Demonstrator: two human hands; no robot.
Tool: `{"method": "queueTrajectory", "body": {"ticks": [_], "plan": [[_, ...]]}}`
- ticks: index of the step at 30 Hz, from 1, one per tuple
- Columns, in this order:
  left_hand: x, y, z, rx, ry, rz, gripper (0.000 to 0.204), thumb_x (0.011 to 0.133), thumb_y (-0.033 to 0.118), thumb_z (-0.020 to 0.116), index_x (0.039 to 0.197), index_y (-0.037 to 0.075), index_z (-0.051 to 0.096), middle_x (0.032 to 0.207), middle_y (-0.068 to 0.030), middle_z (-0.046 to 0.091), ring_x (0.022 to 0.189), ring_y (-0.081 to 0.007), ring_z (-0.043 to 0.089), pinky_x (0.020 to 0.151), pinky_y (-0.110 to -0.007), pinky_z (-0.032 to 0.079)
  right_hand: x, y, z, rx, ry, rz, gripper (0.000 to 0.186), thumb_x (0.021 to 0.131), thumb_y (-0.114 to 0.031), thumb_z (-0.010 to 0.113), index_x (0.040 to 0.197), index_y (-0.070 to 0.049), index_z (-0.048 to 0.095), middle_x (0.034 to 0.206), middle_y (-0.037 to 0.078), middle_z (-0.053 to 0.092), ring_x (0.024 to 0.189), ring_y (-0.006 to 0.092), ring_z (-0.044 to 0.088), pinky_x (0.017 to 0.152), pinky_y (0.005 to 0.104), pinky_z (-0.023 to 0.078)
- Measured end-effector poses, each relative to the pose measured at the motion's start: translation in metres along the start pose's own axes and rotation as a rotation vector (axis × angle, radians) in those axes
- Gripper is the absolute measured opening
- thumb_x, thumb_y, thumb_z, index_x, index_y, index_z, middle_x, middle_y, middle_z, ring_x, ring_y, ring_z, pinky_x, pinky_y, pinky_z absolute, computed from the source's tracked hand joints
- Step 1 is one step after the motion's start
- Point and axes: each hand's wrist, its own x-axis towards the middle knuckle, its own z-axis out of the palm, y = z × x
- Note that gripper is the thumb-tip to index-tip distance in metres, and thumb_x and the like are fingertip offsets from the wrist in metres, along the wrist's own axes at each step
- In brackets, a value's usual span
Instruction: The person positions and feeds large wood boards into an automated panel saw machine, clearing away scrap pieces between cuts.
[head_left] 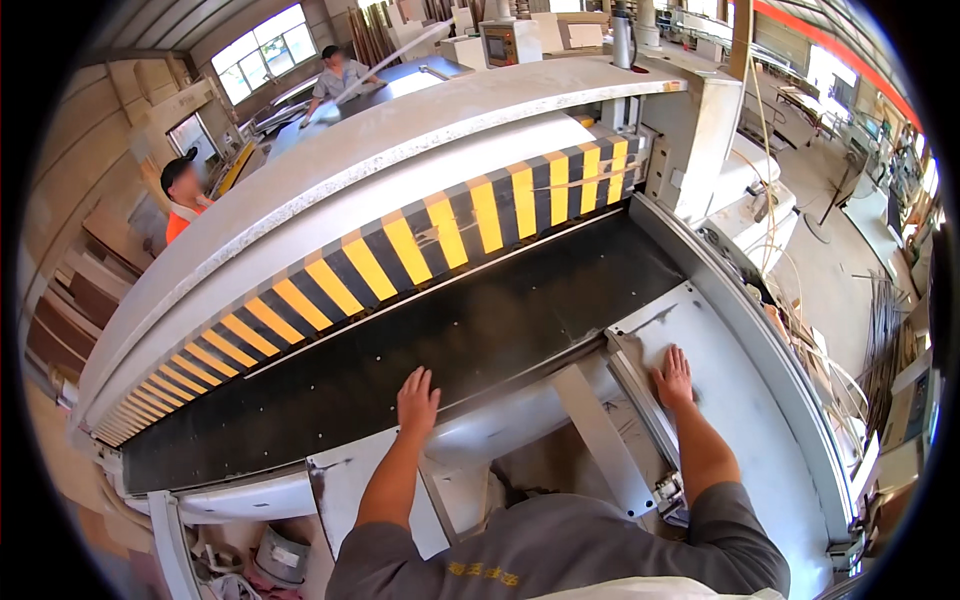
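My left hand point(418, 402) is open, its fingers stretched out over the front edge of a long black machine bed point(520, 315). Whether the palm touches the bed or hovers just above it, I cannot tell. My right hand point(675, 378) is open too, palm down on or just over a pale metal table panel point(740, 400), beside a narrow rail point(640, 385). Neither hand holds anything. Behind the bed runs a guard point(402, 248) with yellow and black stripes, under the machine's thick, pale curved beam point(400, 130).
A metal support arm point(600, 435) crosses the gap between my arms. A raised side rail point(760, 335) borders the table at right. Under the left front sits a grey bucket point(282, 556). Beyond the machine are a person in orange point(180, 215) and another person point(340, 78) at a sheet.
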Motion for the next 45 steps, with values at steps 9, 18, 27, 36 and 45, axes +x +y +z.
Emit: {"method": "queueTrajectory", "body": {"ticks": [9, 18, 27, 36, 45], "plan": [[-0.116, -0.034, -0.04, 0.137, -0.012, -0.438, 0.059, 0.105, 0.036, 0.056, 0.156, 0.008, 0.047, 0.168, -0.0127, 0.038, 0.155, -0.0352, 0.033, 0.128, -0.049, 0.026, -0.037, 0.092, -0.035, -0.132, 0.075, 0.156, 0.076, 0.105, -0.039, 0.055, 0.168, -0.008, 0.025, 0.176, 0.011, 0.023, 0.164, 0.0274, 0.017, 0.134, 0.0456, 0.012], [-0.113, 0.002, -0.024, 0.273, -0.11, -0.63, 0.083, 0.099, 0.044, 0.06, 0.164, 0.001, 0.03, 0.175, -0.017, 0.022, 0.162, -0.0337, 0.018, 0.133, -0.047, 0.012, -0.038, 0.1, -0.027, -0.096, 0.158, 0.125, 0.072, 0.105, -0.036, 0.056, 0.165, -0.004, 0.032, 0.174, 0.011, 0.03, 0.163, 0.0286, 0.021, 0.133, 0.0455, 0.015], [-0.109, 0.012, -0.034, 0.114, -0.19, -0.331, 0.076, 0.094, 0.022, 0.065, 0.162, 0.006, 0.036, 0.173, -0.015, 0.026, 0.161, -0.033, 0.023, 0.134, -0.043, 0.017, -0.035, 0.095, -0.031, -0.074, 0.181, 0.125, 0.071, 0.105, -0.037, 0.054, 0.165, -0.004, 0.033, 0.174, 0.012, 0.03, 0.163, 0.0283, 0.021, 0.133, 0.0454, 0.014], [-0.11, 0.016, -0.042, 0.071, -0.168, -0.274, 0.074, 0.091, 0.015, 0.066, 0.16, 0.009, 0.041, 0.172, -0.0135, 0.029, 0.159, -0.0343, 0.026, 0.133, -0.044, 0.021, -0.038, 0.09, -0.034, -0.078, 0.188, 0.115, 0.071, 0.104, -0.037, 0.055, 0.164, -0.004, 0.035, 0.173, 0.011, 0.032, 0.162, 0.0282, 0.023, 0.133, 0.0457, 0.015], [-0.089, 0.029, -0.104, 0.04, -0.154, -0.221, 0.071, 0.088, 0.011, 0.067, 0.155, 0.007, 0.045, 0.169, -0.0152, 0.034, 0.157, -0.0372, 0.03, 0.13, -0.046, 0.026, -0.05, 0.062, -0.09, -0.058, 0.151, 0.158, 0.07, 0.103, -0.03, 0.058, 0.164, -0.003, 0.035, 0.172, 0.013, 0.032, 0.162, 0.0293, 0.023, 0.133, 0.0458, 0.016]]}}
